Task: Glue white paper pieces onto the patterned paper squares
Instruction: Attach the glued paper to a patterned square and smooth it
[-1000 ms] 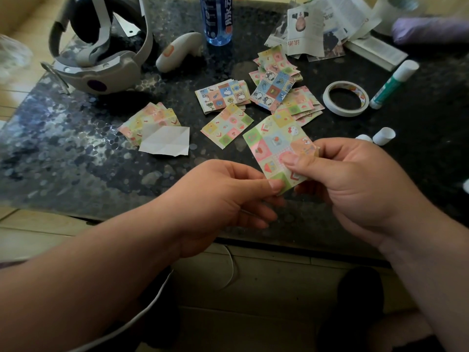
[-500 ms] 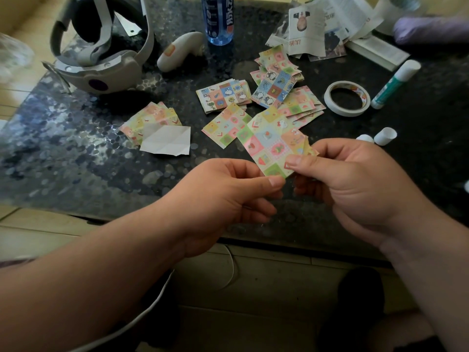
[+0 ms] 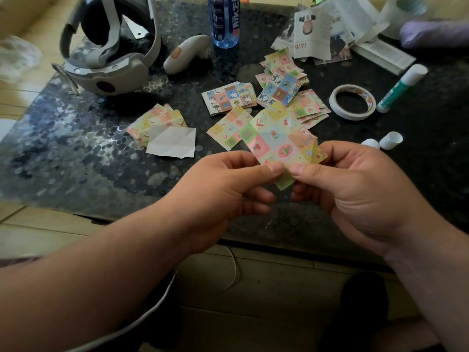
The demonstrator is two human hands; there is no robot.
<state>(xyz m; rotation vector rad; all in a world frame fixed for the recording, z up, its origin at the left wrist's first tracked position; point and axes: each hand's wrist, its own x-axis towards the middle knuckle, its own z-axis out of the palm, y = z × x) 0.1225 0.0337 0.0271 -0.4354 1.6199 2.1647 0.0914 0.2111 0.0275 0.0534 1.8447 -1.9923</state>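
A pastel patterned paper square (image 3: 278,139) is held up over the table's near edge. My left hand (image 3: 223,196) pinches its lower corner between thumb and forefinger. My right hand (image 3: 355,191) pinches the same lower edge from the right, and the paper's right corner is bent up. A creased white paper piece (image 3: 172,142) lies on a stack of patterned squares (image 3: 156,118) to the left. More patterned squares (image 3: 229,96) lie spread across the middle of the table. A green and white glue stick (image 3: 401,88) lies at the right, with two white caps (image 3: 390,141) nearer to me.
The dark speckled table (image 3: 76,153) also carries a white headset (image 3: 109,59), a white controller (image 3: 185,53), a blue bottle (image 3: 224,21), a roll of tape (image 3: 352,102) and cut magazine pages (image 3: 324,31). The table's front edge runs under my wrists.
Both hands have turned the patterned square anticlockwise and lifted it slightly. My left thumb has slid to the right, and now meets my right thumb at the lower corner.
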